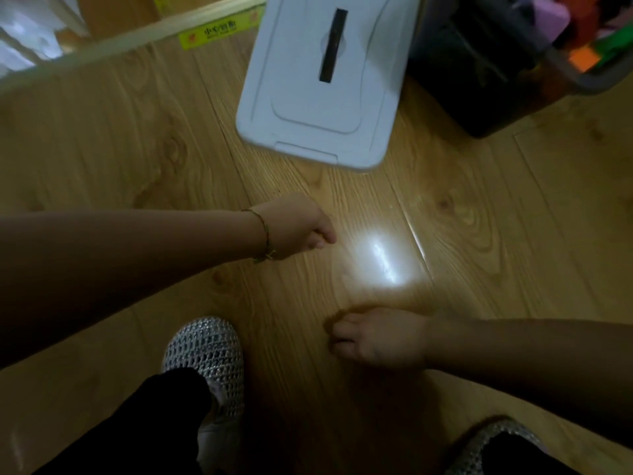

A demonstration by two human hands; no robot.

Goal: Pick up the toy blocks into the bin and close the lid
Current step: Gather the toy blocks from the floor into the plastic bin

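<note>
Nearest are two silvery mesh slippers, the left one (pixel 205 354) and the right one (pixel 496 443) at the bottom edge, with dark trouser legs over them. The right hand (pixel 380 337) hangs just above the wood floor (pixel 513 217), a bit blurred, fingers (pixel 342 332) loosely bent and close together, nothing in them that I can see. The left hand (pixel 301 228) comes in from the left with a thin cord bracelet (pixel 265 236) on the wrist; its fingers curl down loosely, mostly tucked under the hand, and look empty too. Between the hands and past them there's bare plank with a bright glare spot (pixel 383 258) — lots of open room there and off to the right. Farther out the white lid (pixel 308 108) lies flat on the floor, off the bin. Its long axis runs away from the person and leans a little right at the far end, the latch tab (pixel 305 154) faces the hands, and a dark handle slot (pixel 334 46) runs the same way. The bin (pixel 479 80) sits just right of it, dark-walled and open, with the toy blocks (pixel 582 36) piled inside — orange, green, purple. A pale wooden rail (pixel 137 36) with a yellow label (pixel 219 30) closes off the far left.
</note>
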